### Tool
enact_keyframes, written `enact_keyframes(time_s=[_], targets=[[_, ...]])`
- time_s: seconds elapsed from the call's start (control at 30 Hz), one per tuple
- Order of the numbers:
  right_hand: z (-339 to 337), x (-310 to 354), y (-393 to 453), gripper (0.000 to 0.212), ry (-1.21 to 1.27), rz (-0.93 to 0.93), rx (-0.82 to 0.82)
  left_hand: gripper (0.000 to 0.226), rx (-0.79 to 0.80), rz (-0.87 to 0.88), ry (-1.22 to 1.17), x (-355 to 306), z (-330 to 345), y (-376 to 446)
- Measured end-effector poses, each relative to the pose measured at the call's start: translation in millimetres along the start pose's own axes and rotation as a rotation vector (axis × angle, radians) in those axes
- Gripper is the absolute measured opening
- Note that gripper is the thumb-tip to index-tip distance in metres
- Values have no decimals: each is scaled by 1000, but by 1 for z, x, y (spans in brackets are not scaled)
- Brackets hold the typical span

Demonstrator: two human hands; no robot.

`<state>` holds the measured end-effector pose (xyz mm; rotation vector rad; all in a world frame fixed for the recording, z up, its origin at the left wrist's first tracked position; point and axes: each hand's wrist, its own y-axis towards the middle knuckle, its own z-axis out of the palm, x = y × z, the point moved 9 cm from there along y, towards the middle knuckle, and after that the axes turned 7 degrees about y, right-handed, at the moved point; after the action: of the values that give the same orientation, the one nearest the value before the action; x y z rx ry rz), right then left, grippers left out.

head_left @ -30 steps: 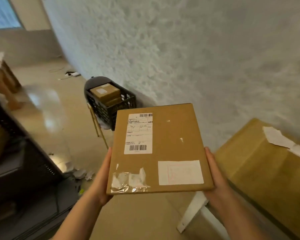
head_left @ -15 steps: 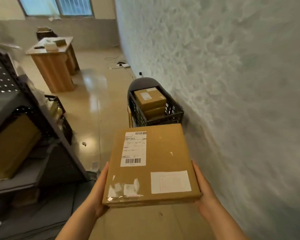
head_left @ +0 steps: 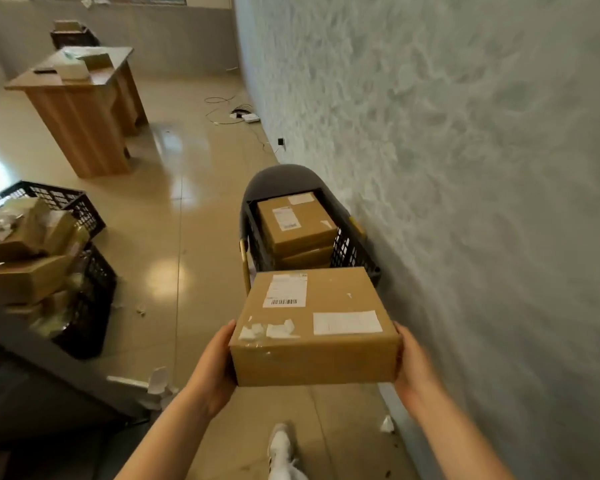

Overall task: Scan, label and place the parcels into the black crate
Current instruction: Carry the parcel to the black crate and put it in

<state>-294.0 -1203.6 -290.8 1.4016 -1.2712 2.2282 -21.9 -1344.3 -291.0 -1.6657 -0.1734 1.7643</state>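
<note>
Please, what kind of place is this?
Probably a small parcel-handling room: a labelled cardboard parcel carried in both hands, a black crate on a chair holding more boxes, and other crates of parcels on the left.

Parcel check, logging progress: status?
Both hands, left and right, hold the cardboard parcel. Black crate ahead on chair, parcels already inside. Path clear.
</note>
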Motion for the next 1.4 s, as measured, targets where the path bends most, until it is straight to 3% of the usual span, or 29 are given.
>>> enact_keyframes(time_s=[0.17,0.43,0.63,0.7,0.93,1.1,1.4], targets=[[33,49,94,49,-109,18,-67,38,72,56,83,-56,22,105],[72,104,211,68,-139,69,-40,52,-15,-8,162,-100,42,222],[101,148,285,49,-384,5,147,71,-45,-65,274,-120,66,281],[104,153,310,51,-455,23,199,75,-63,-100,226,-117,73,297],[108,112,395,49,-532,276,323,111,-183,-278,179,-61,77,339],[106,68,439,46,-645,341,317,63,-349,-355,188,-34,86,358],[107,24,483,46,-753,361,222,56,-490,-432,207,10,82,400]])
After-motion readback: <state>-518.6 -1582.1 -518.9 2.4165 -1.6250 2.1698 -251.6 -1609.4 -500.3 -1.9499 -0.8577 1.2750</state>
